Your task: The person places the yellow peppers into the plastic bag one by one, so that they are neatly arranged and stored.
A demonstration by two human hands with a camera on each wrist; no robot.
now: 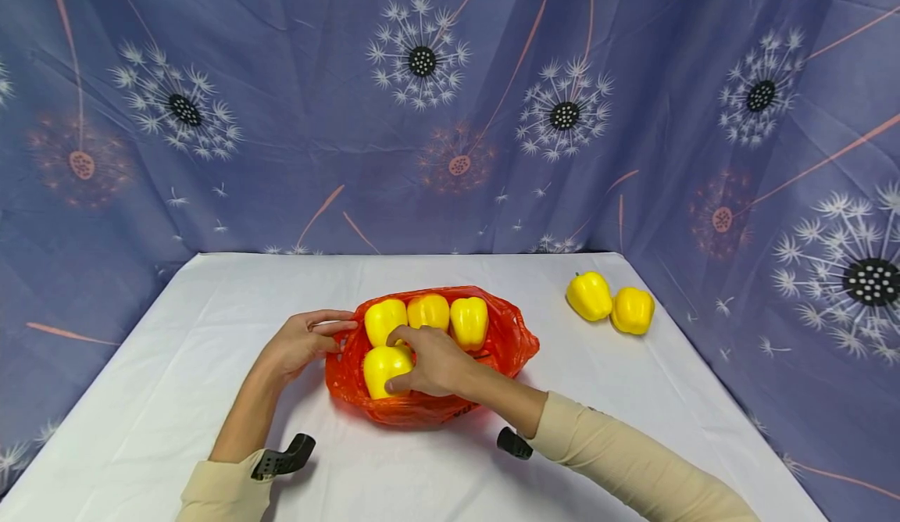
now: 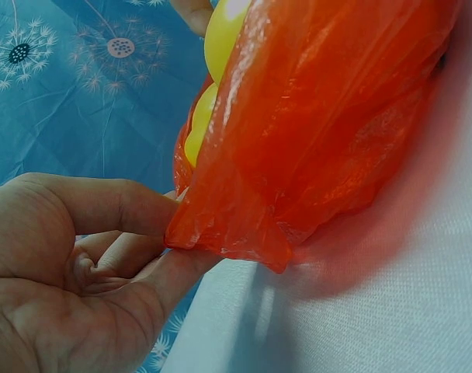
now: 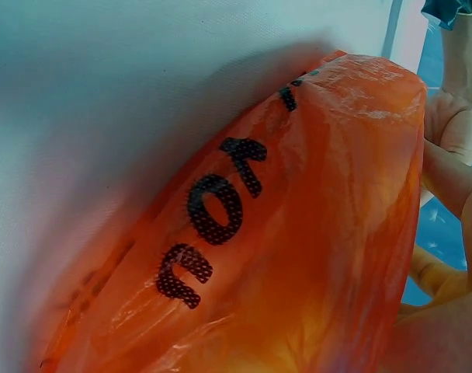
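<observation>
A red plastic bag (image 1: pixel 422 412) lies open on the white table with several yellow bell peppers inside. Three of them, such as the right one (image 1: pixel 469 323), stand in a row at the back. The right hand (image 1: pixel 437 360) has its thumb and fingers curled round the front-left pepper (image 1: pixel 386 370) inside the bag. At the bag's left edge, the left hand (image 1: pixel 298 342) pinches the red plastic between thumb and finger; the left wrist view shows this hand (image 2: pixel 88 264) at the bag's corner (image 2: pixel 236 225). Dark printing marks the bag (image 3: pixel 220 210) in the right wrist view.
Two more yellow peppers, one (image 1: pixel 589 296) beside the other (image 1: pixel 633 310), lie at the table's back right. The table (image 1: pixel 211 334) has a white cloth. Behind and beside it hangs a blue curtain (image 1: pixel 295 116) with a dandelion pattern.
</observation>
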